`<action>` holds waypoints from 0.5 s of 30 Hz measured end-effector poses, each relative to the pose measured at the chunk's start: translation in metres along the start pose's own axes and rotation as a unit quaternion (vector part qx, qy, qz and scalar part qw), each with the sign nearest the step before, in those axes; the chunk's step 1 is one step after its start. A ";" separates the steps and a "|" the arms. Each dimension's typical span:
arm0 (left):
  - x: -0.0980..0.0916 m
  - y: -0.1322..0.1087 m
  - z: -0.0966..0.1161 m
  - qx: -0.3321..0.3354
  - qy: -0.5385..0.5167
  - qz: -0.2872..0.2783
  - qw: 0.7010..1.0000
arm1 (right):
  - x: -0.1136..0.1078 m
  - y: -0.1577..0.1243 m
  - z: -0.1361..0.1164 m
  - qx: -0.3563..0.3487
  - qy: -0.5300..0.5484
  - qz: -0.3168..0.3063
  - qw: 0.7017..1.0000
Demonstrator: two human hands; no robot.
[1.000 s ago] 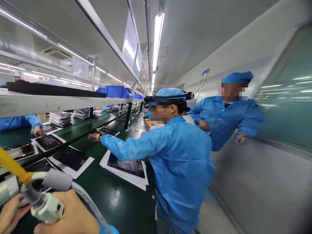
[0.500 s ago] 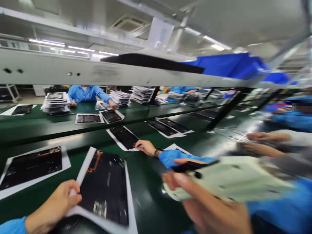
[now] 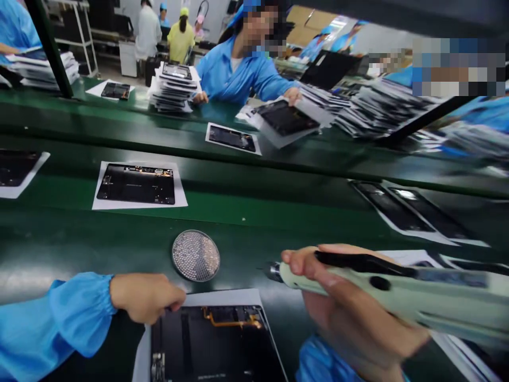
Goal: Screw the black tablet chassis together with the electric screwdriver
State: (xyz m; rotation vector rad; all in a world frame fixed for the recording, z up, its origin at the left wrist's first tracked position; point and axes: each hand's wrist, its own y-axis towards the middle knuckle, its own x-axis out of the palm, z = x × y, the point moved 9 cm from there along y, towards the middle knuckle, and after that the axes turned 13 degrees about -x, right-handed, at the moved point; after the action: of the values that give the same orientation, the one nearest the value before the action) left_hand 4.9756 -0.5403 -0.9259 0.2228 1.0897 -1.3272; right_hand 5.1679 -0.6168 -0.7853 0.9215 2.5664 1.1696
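Note:
My right hand point(image 3: 350, 297) is wrapped round a pale green electric screwdriver point(image 3: 441, 297), its metal tip pointing left above the bench. In front of me lies a black tablet back panel point(image 3: 214, 345) with an orange flex cable, on a white paper sheet point(image 3: 234, 297); its lower part runs out of view. My left hand point(image 3: 145, 298) is closed at the panel's upper left corner, fingers curled on its edge; the fingertips are partly hidden. Just beyond the panel sits a round metal dish point(image 3: 196, 255) with a dotted, perforated-looking surface.
Another tablet panel point(image 3: 135, 184) lies on paper on the green belt point(image 3: 246, 207). More panels point(image 3: 397, 207) are at the right. Across the line, a co-worker in a blue smock point(image 3: 238, 69) holds a papered panel point(image 3: 288, 118) beside stacks point(image 3: 173, 90). A dark post point(image 3: 50, 48) stands left.
The view has swung left and down. The panel I held tilted now lies on the bench, with my left hand at its top corner. The screwdriver now points left, and the round dish shows.

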 end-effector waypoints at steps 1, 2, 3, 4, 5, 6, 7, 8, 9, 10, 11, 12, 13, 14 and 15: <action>-0.002 0.001 0.003 0.006 0.013 0.009 1.000 | 0.011 -0.002 0.004 -0.001 0.021 -0.014 1.000; -0.003 0.003 0.007 0.012 0.027 0.014 0.999 | 0.021 -0.003 0.007 -0.002 0.039 -0.028 0.999; -0.002 0.005 0.010 0.017 0.040 0.014 0.999 | 0.029 -0.005 0.009 0.000 0.050 -0.040 0.998; 0.000 0.007 0.014 0.022 0.056 0.013 0.998 | 0.035 -0.007 0.013 0.005 0.054 -0.048 0.997; 0.003 0.009 0.016 0.024 0.074 0.013 0.997 | 0.039 -0.009 0.017 0.013 0.056 -0.054 0.997; 0.007 0.011 0.018 0.026 0.092 0.023 0.995 | 0.043 -0.012 0.022 0.022 0.058 -0.057 0.996; 0.010 0.012 0.019 0.026 0.109 0.049 0.993 | 0.046 -0.016 0.028 0.033 0.061 -0.061 0.996; 0.011 0.012 0.022 0.024 0.124 0.096 0.987 | 0.048 -0.020 0.033 0.042 0.065 -0.063 0.995; 0.010 0.010 0.026 0.023 0.138 0.161 0.977 | 0.051 -0.023 0.038 0.049 0.071 -0.067 0.994; 0.009 0.006 0.031 0.025 0.153 0.233 0.960 | 0.053 -0.027 0.041 0.052 0.078 -0.073 0.993; 0.009 0.000 0.038 0.031 0.168 0.301 0.938 | 0.055 -0.030 0.043 0.053 0.087 -0.080 0.992; 0.011 -0.004 0.047 0.042 0.185 0.354 0.916 | 0.057 -0.033 0.045 0.055 0.097 -0.088 0.990; 0.015 -0.007 0.055 0.057 0.202 0.390 0.897 | 0.058 -0.036 0.046 0.057 0.107 -0.096 0.988; 0.020 -0.007 0.064 0.074 0.216 0.409 0.883 | 0.058 -0.038 0.048 0.060 0.115 -0.104 0.986; 0.024 -0.005 0.071 0.089 0.226 0.422 0.874 | 0.057 -0.039 0.049 0.063 0.121 -0.111 0.984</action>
State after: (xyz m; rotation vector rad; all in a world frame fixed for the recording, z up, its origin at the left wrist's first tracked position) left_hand 5.0034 -0.6066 -0.9046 1.0641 1.0527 -0.5739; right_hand 5.1237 -0.5715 -0.8415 0.5220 2.8740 1.1276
